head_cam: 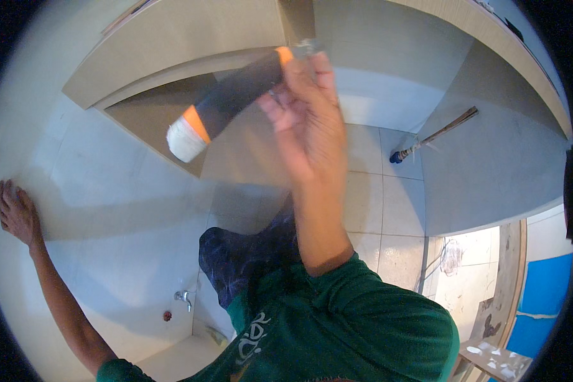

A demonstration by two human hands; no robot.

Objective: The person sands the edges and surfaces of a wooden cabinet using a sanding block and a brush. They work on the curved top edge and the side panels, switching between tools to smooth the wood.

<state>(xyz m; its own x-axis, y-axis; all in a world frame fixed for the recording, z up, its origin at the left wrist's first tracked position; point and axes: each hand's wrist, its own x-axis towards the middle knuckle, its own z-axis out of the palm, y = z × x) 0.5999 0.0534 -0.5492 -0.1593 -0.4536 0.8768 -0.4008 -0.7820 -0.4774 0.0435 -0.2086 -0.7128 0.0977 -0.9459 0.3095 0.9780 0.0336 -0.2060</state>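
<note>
My right hand (310,114) is raised in front of me. Its fingers grip a black, tube-like object (243,90) near one end. This object has an orange band at each end and a rounded white tip that points down and left. Something greyish shows at my fingertips, too blurred to name. Out to the far left, my left hand (19,212) rests on the pale wall (114,191) with nothing in it. Behind the held object is a light wood-coloured cabinet (172,43) with a dark recess below its front.
A metal tap (184,298) juts from the left wall beside a small red plug (167,316). A stick with a blue end (434,133) leans on the right wall above the tiled floor (363,205). A small table (496,358) with white scraps stands near a blue panel (546,296).
</note>
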